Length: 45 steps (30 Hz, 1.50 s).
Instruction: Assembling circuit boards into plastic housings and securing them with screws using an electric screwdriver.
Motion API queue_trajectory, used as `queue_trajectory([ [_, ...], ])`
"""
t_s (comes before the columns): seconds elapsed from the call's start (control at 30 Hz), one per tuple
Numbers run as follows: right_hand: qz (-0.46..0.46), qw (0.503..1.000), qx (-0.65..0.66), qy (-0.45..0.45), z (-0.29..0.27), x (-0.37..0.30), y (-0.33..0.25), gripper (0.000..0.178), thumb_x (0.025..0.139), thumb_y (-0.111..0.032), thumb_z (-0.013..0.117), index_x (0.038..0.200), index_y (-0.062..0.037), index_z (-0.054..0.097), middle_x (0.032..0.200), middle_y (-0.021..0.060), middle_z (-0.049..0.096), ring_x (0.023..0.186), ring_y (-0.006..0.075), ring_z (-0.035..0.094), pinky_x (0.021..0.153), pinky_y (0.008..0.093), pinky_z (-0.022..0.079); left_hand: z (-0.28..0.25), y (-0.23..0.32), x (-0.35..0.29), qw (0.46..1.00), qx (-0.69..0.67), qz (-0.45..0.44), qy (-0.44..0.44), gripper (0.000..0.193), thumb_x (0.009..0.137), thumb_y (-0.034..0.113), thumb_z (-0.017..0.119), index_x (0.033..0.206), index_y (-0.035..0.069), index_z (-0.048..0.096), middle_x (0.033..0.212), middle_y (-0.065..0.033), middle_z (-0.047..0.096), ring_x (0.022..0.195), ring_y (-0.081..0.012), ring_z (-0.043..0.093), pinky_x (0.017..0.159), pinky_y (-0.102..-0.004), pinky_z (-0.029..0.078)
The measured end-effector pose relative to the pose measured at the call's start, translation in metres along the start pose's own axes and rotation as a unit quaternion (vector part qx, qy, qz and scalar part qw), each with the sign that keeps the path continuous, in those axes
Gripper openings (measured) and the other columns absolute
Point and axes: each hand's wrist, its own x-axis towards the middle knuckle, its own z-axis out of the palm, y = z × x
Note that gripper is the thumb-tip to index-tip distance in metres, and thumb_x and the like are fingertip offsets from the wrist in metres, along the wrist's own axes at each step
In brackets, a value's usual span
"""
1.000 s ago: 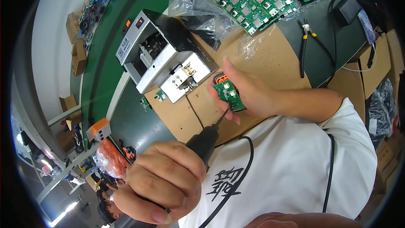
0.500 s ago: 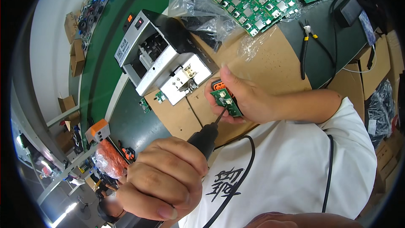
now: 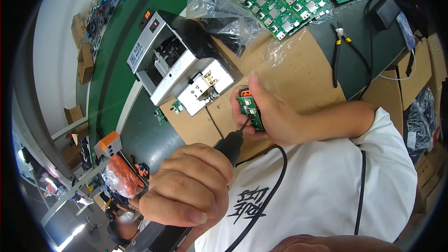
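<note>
My left hand (image 3: 186, 186) is closed in a fist round a black electric screwdriver (image 3: 229, 145) with a thick body and tapered nose. Its thin bit slants up to the right and meets the face of a small green circuit board (image 3: 250, 113); the exact contact point is too small to make out. My right hand (image 3: 275, 116) grips this board, thumb up on one side and fingers curled behind. An orange-and-black part (image 3: 245, 92) shows behind the board's upper end, mostly hidden by the board and my fingers.
A silver-and-black machine (image 3: 182, 60) stands beyond my hands on brown cardboard (image 3: 298, 72). Small green boards (image 3: 176, 107) lie beside it. Large circuit-board panels (image 3: 284, 0) and clear plastic (image 3: 219, 4) lie at the back; cutting pliers (image 3: 340, 51) at right. Another person (image 3: 123, 228) is at lower left.
Both hands have shifted slightly to the right. The board has turned in my right hand, hiding more of the orange part, while the screwdriver bit stays against the board.
</note>
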Motion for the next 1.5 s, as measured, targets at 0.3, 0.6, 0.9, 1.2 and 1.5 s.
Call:
queue_trajectory([
  [0.3, -0.009, 1.000, -0.002, -0.002, -0.002, 0.000, 0.002, 0.063, 0.095, -0.071, 0.022, 0.088, -0.0148, 0.049, 0.069, -0.0005, 0.045, 0.058, 0.0103, 0.043, 0.045, 0.0230, 0.030, -0.012, -0.016, -0.001, 0.996, -0.043, 0.056, 0.051, 0.044, 0.093, 0.050, 0.058, 0.086, 0.008, 0.049, 0.059, -0.0039, 0.053, 0.042, -0.0187, 0.052, 0.047, -0.0338, 0.050],
  [0.6, -0.035, 0.973, -0.174, -0.146, -0.023, -0.014, -0.013, 0.037, 0.097, -0.034, 0.051, 0.125, -0.0091, 0.052, 0.091, 0.0042, 0.050, 0.077, 0.0144, 0.052, 0.067, 0.0283, 0.042, -0.017, 0.024, 0.016, 0.999, -0.023, -0.021, -0.038, 0.068, 0.084, 0.050, 0.073, 0.128, 0.004, 0.049, 0.088, -0.0063, 0.066, 0.074, -0.0111, 0.064, 0.068, -0.0293, 0.054],
  [0.9, -0.235, 0.777, -0.580, -0.065, -0.011, -0.054, -0.039, 0.062, 0.083, -0.005, 0.070, 0.139, -0.0014, 0.043, 0.106, 0.0111, 0.061, 0.097, 0.0161, 0.059, 0.086, 0.0304, 0.049, -0.037, -0.046, -0.090, 0.917, 0.124, -0.134, 0.355, 0.050, 0.096, 0.031, 0.056, 0.130, -0.004, 0.043, 0.103, -0.0169, 0.063, 0.092, -0.0250, 0.062, 0.082, -0.0386, 0.051],
  [1.2, -0.118, 0.929, -0.334, -0.112, 0.008, -0.049, -0.015, 0.056, 0.080, 0.000, 0.075, 0.129, 0.0028, 0.048, 0.119, 0.0141, 0.058, 0.106, 0.0155, 0.059, 0.091, 0.0292, 0.050, -0.017, -0.009, -0.103, 0.913, 0.061, -0.295, 0.274, 0.020, 0.091, 0.007, 0.065, 0.106, -0.004, 0.060, 0.091, -0.0090, 0.068, 0.078, -0.0104, 0.064, 0.069, -0.0218, 0.051],
  [1.5, -0.094, 0.952, -0.263, -0.124, 0.020, -0.013, 0.004, 0.032, 0.092, -0.017, 0.066, 0.117, -0.0003, 0.053, 0.109, 0.0077, 0.060, 0.099, 0.0137, 0.062, 0.082, 0.0279, 0.054, -0.046, 0.018, -0.109, 0.900, 0.024, -0.325, 0.289, 0.017, 0.092, 0.013, 0.067, 0.098, -0.001, 0.060, 0.081, -0.0067, 0.068, 0.067, -0.0071, 0.061, 0.059, -0.0206, 0.050],
])
